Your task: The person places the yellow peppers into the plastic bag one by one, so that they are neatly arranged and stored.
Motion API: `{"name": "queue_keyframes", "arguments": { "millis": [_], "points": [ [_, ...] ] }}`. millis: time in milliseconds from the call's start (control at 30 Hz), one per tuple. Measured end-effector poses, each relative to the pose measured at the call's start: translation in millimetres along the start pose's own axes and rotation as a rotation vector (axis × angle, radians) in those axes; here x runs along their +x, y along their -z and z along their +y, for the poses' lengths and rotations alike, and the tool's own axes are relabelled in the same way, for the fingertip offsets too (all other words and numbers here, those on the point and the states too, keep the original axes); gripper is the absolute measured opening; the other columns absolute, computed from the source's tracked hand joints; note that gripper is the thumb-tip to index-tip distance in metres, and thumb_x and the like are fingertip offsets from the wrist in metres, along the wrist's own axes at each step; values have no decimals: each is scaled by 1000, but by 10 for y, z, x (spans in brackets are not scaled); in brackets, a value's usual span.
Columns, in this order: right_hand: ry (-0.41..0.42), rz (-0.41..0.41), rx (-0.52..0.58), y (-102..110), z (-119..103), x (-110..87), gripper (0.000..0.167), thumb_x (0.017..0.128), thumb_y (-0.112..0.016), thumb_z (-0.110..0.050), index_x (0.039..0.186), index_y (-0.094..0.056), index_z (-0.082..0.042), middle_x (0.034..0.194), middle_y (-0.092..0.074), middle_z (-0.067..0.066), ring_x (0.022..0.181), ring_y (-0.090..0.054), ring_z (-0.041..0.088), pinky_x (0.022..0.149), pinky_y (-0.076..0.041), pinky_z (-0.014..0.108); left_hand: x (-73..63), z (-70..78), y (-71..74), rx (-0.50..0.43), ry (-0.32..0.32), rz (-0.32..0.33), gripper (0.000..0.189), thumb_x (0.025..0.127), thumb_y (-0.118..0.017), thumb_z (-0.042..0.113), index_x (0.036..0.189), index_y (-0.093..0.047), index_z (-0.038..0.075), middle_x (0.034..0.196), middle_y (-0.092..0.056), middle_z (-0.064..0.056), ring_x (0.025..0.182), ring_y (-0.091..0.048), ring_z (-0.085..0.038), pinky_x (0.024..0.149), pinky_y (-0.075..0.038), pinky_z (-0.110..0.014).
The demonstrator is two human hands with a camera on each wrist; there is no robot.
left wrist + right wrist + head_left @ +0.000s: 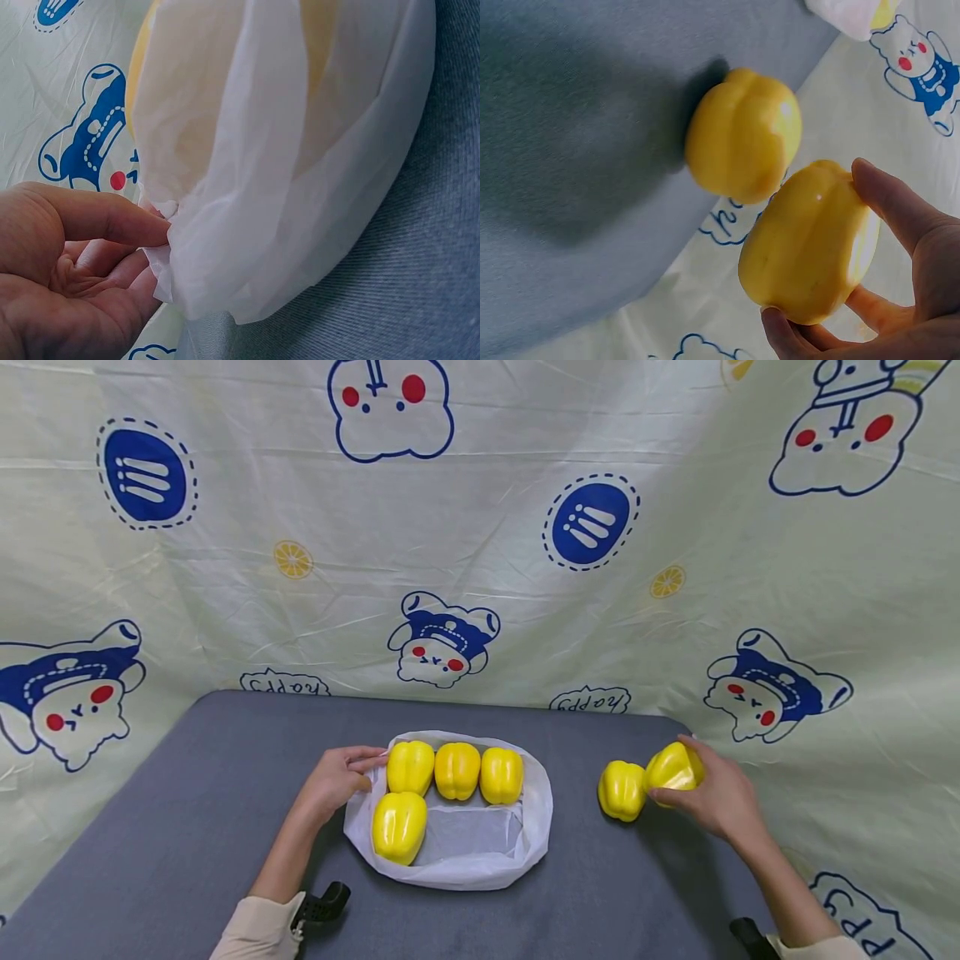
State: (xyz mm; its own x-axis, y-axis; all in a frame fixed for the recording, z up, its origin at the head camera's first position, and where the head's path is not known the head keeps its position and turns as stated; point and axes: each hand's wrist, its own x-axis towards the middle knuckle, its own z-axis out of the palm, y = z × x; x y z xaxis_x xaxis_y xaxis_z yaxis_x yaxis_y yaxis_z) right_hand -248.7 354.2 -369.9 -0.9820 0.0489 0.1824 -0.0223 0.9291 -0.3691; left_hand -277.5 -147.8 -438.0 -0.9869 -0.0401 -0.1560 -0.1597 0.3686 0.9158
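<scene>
A white plastic bag [536, 831] with its mouth spread wide lies on the grey table, and several yellow bell peppers [457, 772] stand inside along its far and left sides. My left hand [341, 781] pinches the bag's rim at the left; the left wrist view shows thumb and finger on the thin film [247, 225]. On the right, my right hand [720, 793] grips a yellow bell pepper [810, 247] between thumb and fingers. Just left of it another yellow bell pepper [622, 791] sits on the table.
The grey cloth-covered table [585, 893] ends at a pale printed sheet [510, 527] hanging behind it. Dark straps sit at both wrists, the left one [322, 903] near the bag's front left.
</scene>
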Motion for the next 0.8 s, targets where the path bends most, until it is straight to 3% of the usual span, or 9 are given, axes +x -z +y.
{"name": "queue_keyframes", "arguments": {
  "millis": [100,300,467,800],
  "points": [
    [38,-9,12,16,-87,-6,98,76,-85,-43,149,-40,4,138,-49,36,110,-50,49,88,-43,62,0,-1,2,0,0,-1,54,84,-59,-13,134,-65,4,130,-70,-12,132,-54,-32,90,-52,-33],
    [89,-20,24,1,-273,-21,94,77,-84,-43,148,-42,1,128,-57,31,104,-52,43,81,-47,53,-1,-1,3,1,0,2,53,84,-59,-13,134,-65,4,130,-71,-12,129,-56,-31,88,-53,-32],
    [96,-52,39,-18,-459,-15,95,77,-84,-45,151,-41,-4,131,-57,29,110,-51,44,84,-49,59,2,4,2,0,-2,6,53,83,-59,-13,134,-65,3,130,-70,-13,127,-56,-30,76,-48,-26],
    [114,-81,51,-75,-795,0,94,76,-84,-44,153,-41,-10,131,-55,28,108,-54,42,81,-54,55,-2,16,-1,4,-4,11,53,83,-59,-13,133,-66,3,130,-70,-13,128,-58,-31,74,-49,-25]
  ]
}}
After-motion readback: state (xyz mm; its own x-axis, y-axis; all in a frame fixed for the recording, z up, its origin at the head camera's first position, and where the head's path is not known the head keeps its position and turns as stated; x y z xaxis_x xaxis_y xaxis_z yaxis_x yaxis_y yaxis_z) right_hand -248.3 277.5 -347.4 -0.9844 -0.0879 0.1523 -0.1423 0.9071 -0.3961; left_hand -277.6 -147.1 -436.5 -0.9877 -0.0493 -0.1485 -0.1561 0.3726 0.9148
